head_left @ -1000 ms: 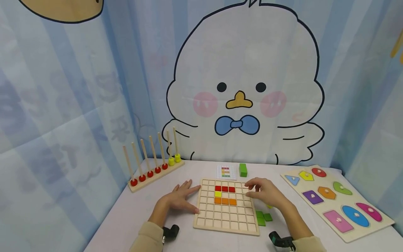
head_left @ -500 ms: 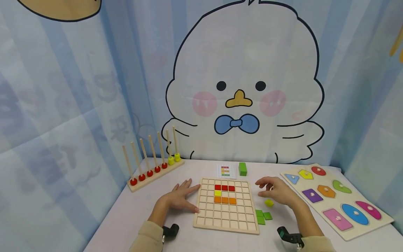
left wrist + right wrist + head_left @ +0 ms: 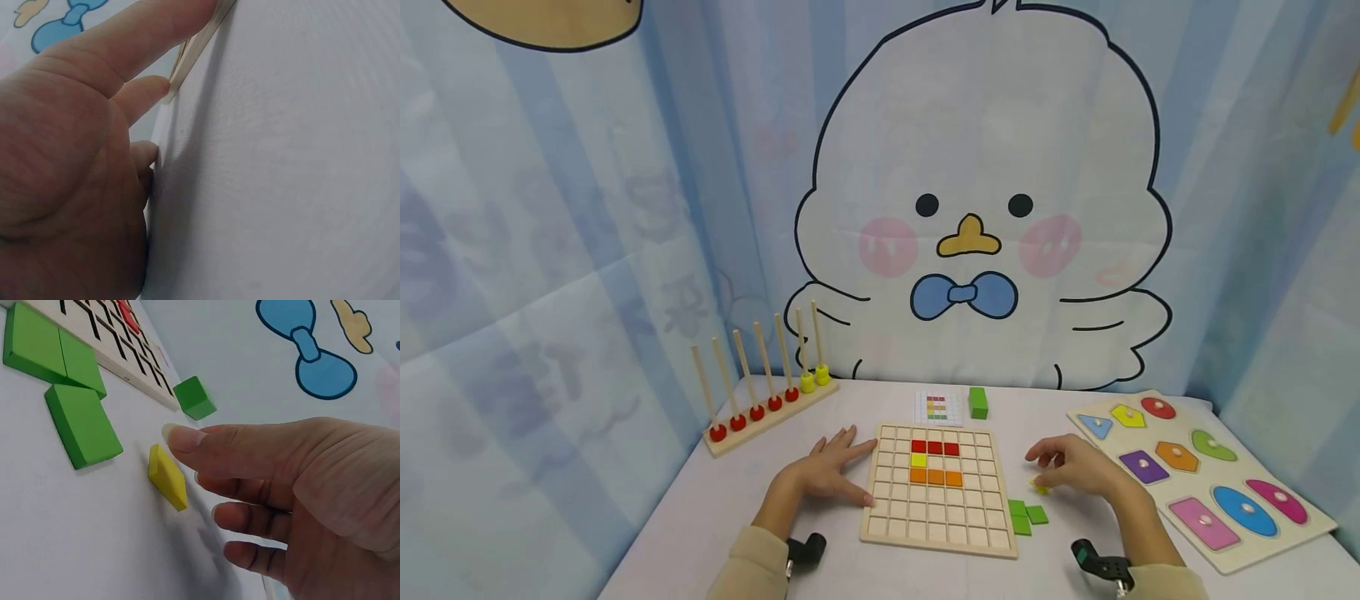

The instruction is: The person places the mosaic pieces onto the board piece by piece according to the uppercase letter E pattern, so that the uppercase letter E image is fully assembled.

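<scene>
A wooden grid board (image 3: 936,531) lies on the table, holding a row of red tiles (image 3: 935,447), one yellow tile (image 3: 918,460) below and a row of orange tiles (image 3: 936,477). My left hand (image 3: 831,473) has its fingers spread, with index finger and thumb touching the board's left edge. Right of the board, my right hand (image 3: 1078,467) hovers over a loose yellow tile (image 3: 167,478). In the right wrist view the thumb is close above that tile, apart from it, and the other fingers are loosely bent. Green tiles (image 3: 1020,523) lie beside the board's lower right corner.
Behind the board are a printed pattern card (image 3: 937,408) and a green block (image 3: 977,403). A peg abacus with red and yellow beads (image 3: 767,417) stands at left. At right lies a knobbed shape puzzle (image 3: 1157,500). Curtains (image 3: 572,250) border the table.
My right hand has moved off the board's right edge, rightward and then down toward the loose yellow tile. The left hand stays at the board's left edge.
</scene>
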Available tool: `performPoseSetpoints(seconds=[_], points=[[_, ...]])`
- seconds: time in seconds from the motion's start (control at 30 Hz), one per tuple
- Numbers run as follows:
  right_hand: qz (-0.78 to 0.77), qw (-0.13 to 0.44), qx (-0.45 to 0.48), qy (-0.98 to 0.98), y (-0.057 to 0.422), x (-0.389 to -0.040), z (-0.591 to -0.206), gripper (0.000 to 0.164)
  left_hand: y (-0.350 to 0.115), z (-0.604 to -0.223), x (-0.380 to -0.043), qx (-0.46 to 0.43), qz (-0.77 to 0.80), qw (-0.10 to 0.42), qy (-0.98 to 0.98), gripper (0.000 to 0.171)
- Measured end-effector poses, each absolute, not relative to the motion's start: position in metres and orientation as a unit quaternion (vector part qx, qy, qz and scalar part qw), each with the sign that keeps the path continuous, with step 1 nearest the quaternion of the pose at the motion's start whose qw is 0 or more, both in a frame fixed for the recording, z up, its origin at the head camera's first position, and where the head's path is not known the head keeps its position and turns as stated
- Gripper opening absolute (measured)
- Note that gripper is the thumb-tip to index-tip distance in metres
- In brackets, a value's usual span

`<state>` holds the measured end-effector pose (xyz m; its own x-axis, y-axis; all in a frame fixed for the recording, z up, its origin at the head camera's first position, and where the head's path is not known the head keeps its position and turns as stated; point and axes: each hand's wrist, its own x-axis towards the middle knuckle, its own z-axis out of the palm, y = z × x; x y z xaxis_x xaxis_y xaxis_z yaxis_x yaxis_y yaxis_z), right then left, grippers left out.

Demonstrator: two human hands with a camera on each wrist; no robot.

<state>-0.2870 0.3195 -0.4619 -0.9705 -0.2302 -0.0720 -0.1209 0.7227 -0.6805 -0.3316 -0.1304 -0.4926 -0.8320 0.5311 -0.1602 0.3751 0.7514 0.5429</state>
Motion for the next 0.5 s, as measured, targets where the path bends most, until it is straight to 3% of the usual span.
performPoseSetpoints(seconds=[0.5], points=[[-0.342, 0.092, -0.064, 0.933, 0.3209, -0.2892, -0.4694, 0.028, -0.1306, -0.4927, -0.3318, 0.243, 0.249, 0.155, 0.925, 0.101]])
